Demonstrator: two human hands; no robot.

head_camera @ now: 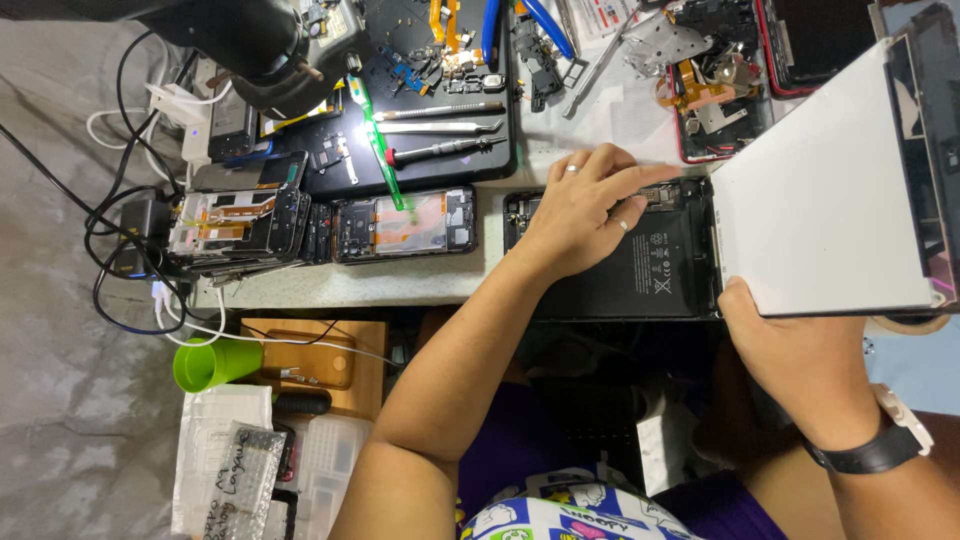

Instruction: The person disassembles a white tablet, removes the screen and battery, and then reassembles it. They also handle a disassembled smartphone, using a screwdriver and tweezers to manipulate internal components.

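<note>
right hand (790,345), nearest the lens with a dark wristband, grips the lower left corner of a lifted white display panel (820,200), tilted up and hinged open to its right. left hand (585,205), loosely curled with forefinger extended, presses a connector at the top edge of the opened tablet body (620,270), black battery beneath its palm. judged best: hold the panel steady and low, press lightly with the fingertip.
</note>
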